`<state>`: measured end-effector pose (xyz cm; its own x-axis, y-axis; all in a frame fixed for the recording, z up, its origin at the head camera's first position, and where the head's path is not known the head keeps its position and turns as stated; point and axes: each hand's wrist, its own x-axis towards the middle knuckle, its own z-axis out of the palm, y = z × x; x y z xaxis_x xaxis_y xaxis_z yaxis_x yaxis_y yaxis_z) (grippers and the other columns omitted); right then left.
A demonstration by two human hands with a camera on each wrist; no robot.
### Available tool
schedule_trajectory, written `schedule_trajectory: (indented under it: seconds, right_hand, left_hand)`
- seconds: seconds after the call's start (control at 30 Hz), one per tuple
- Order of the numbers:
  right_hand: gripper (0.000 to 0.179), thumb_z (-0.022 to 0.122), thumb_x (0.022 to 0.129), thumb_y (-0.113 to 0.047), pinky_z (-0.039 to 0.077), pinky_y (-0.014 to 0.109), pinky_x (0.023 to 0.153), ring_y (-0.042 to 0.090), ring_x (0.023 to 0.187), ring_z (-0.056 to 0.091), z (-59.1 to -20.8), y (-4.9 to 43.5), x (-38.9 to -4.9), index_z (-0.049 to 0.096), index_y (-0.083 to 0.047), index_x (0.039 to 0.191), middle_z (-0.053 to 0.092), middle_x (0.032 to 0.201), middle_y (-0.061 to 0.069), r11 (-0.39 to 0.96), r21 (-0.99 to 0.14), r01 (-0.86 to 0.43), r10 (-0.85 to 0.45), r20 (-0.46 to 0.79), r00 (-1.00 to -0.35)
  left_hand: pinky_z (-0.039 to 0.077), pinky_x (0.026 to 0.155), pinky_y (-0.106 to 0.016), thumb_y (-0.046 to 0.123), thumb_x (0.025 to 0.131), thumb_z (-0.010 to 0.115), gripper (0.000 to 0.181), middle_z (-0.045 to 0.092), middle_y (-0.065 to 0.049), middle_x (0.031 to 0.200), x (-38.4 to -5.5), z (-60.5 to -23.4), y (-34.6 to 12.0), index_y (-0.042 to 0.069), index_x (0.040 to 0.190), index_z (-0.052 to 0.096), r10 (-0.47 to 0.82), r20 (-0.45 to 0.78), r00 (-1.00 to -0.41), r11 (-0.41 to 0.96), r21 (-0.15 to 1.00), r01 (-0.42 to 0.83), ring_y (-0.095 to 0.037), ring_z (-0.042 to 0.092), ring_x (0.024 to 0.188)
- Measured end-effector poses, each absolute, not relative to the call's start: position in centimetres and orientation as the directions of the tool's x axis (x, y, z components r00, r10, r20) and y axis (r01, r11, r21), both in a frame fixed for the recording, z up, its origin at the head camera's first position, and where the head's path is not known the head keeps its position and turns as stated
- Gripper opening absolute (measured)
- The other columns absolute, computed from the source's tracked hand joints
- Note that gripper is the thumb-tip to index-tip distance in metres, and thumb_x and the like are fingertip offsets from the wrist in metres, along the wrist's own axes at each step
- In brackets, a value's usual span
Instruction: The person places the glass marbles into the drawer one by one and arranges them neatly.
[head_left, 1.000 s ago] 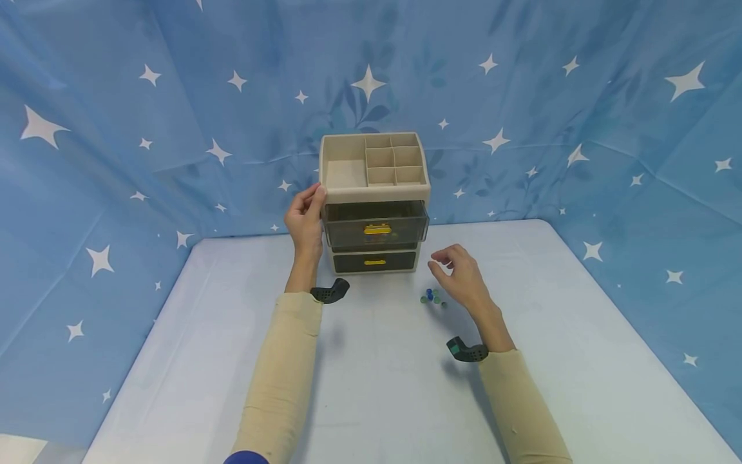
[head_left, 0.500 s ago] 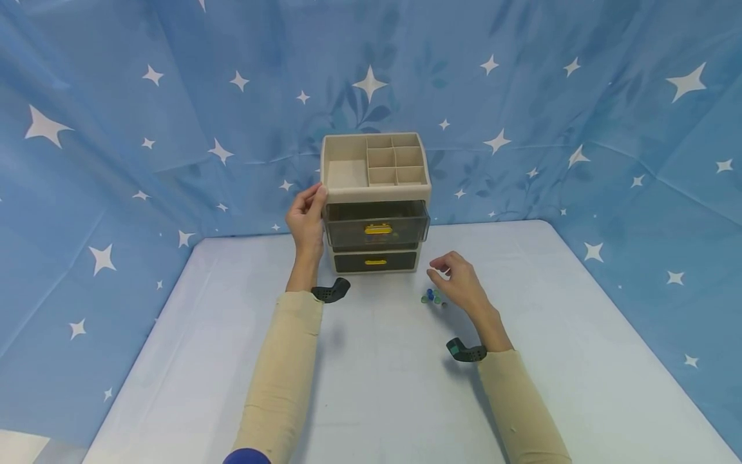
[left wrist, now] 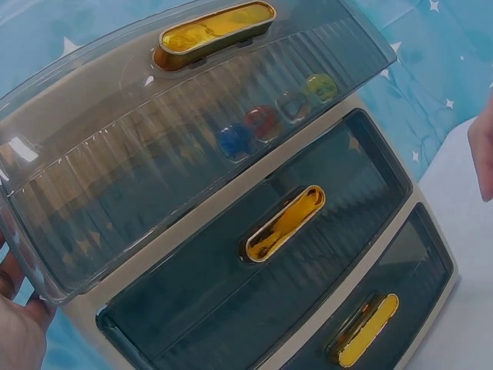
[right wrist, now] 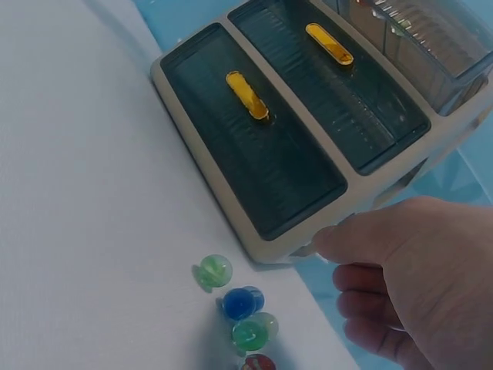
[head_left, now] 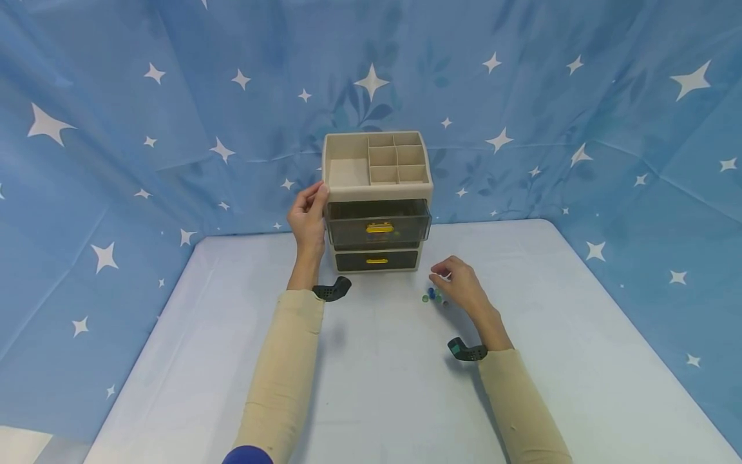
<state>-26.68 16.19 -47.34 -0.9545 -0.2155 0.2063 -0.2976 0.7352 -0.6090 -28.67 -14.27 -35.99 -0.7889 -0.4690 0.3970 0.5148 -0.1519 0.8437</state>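
Note:
A beige desktop drawer organizer [head_left: 379, 193] stands at the back of the table, its clear top drawer [head_left: 350, 231] pulled out. My left hand [head_left: 306, 225] grips the organizer's upper left front corner, thumb at the front. Through the drawer front in the left wrist view show a blue marble [left wrist: 236, 142], a red marble [left wrist: 262, 121] and others. My right hand [head_left: 462, 283] hovers over several loose marbles, fingers loosely bent, with nothing visible between thumb and forefinger. In the right wrist view, these include a pale green marble [right wrist: 215, 270] and a dark blue marble [right wrist: 239, 304].
Two lower drawers, the middle one [left wrist: 231, 285] and the bottom one [head_left: 348, 261], are closed, with yellow handles. An open tray with compartments [head_left: 348, 171] tops the organizer. White cloth covers the table [head_left: 377, 374]; a blue star-patterned curtain [head_left: 232, 161] hangs close behind.
My right hand has lowered slightly toward the loose marbles, its thumb and forefinger drawing closer together. The left hand and the top drawer keep their places.

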Motion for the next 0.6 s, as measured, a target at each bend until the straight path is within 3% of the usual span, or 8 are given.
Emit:
schedule_trajectory:
  seconds: [0.6]
  right_hand:
    - [0.023, 0.068, 0.093, -0.017, 0.054, 0.042, 0.085, 0.027, 0.098, 0.063, -48.1, 16.92, -27.03, 0.071, -0.002, 0.11, 0.067, 0.106, 0.013, 0.756, -0.615, -0.226, -0.244, 0.056, -0.968]
  left_hand:
    - [0.046, 0.066, -0.021, 0.015, 0.092, 0.073, 0.031, 0.067, 0.013, 0.083, -28.56, -36.01, -14.18, -0.005, 0.115, 0.07, -0.475, 0.394, -0.787, -0.156, 0.842, 0.516, -0.006, 0.055, 0.073]
